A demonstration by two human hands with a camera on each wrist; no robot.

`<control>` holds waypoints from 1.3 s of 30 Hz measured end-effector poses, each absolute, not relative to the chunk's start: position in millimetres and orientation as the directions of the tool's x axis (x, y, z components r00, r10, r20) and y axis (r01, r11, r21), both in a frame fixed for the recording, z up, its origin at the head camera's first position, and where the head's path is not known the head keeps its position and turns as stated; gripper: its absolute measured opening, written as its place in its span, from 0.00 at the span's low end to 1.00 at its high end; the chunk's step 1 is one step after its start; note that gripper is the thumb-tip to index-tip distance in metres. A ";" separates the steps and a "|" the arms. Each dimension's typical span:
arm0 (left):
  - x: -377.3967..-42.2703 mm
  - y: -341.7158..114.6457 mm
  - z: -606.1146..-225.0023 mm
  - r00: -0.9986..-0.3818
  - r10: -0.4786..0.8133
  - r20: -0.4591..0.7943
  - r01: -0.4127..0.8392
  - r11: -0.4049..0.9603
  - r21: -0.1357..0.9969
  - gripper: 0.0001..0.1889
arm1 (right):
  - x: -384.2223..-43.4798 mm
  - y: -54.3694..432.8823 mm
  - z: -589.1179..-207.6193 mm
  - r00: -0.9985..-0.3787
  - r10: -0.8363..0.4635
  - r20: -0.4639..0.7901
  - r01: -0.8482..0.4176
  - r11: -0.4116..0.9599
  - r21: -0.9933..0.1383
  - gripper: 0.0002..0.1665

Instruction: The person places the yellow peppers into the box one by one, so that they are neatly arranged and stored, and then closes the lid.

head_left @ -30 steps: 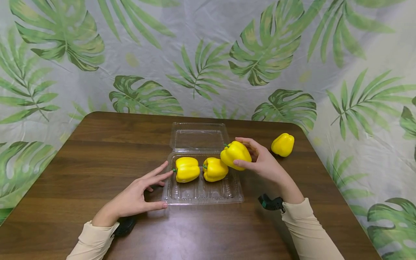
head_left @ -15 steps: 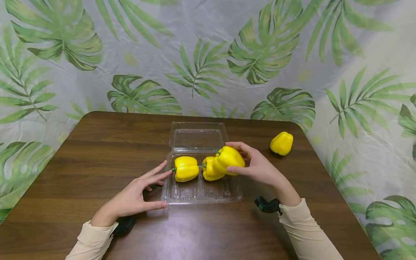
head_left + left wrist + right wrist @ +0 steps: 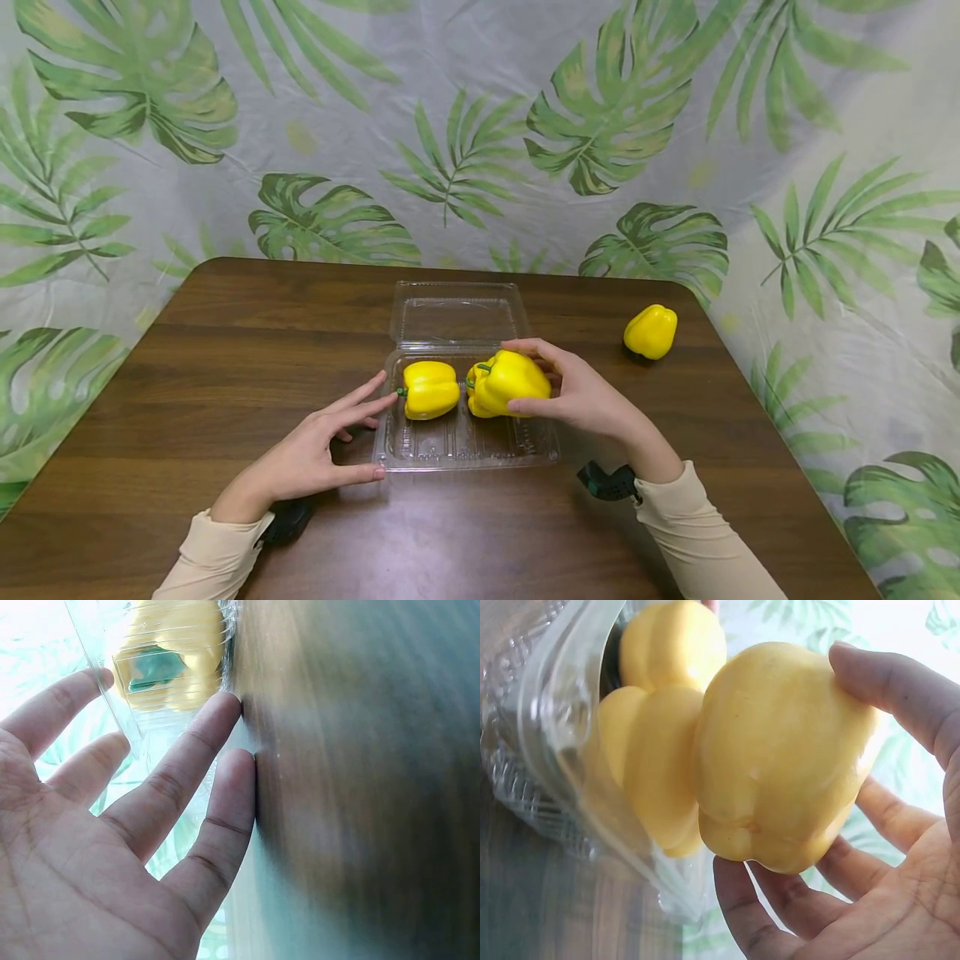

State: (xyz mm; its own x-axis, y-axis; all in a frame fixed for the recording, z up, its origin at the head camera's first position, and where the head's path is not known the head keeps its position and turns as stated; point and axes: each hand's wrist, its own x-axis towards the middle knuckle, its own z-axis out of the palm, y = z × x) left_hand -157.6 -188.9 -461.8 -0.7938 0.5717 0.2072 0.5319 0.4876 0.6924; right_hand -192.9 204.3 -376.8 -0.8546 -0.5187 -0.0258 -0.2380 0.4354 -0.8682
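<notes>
Head: yellow pepper (image 3: pixel 515 380) in right hand (image 3: pixel 588 398)

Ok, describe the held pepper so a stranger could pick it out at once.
On the brown table sits an open clear box. Over its right half, the right hand holds the yellow pepper. It alone is gripped: two others lie in the box, and a fourth rests on the table farther right.

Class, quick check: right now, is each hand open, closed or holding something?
Left hand: open, at the edge of the clear container.
Right hand: holding a yellow pepper over the container.
</notes>
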 end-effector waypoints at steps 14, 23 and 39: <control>-158.2 -189.6 -462.6 -0.792 0.575 0.205 0.532 0.486 0.694 0.47 | -188.8 191.5 -375.1 -0.830 -0.557 -0.031 -0.274 0.457 -0.846 0.45; -158.1 -189.2 -462.4 -0.791 0.577 0.205 0.533 0.485 0.693 0.47 | -186.2 182.5 -376.1 -0.812 -0.583 -0.022 -0.313 0.467 -0.827 0.44; -158.3 -188.7 -461.8 -0.791 0.576 0.205 0.533 0.484 0.694 0.47 | -186.5 170.9 -378.0 -0.788 -0.616 -0.010 -0.374 0.491 -0.787 0.44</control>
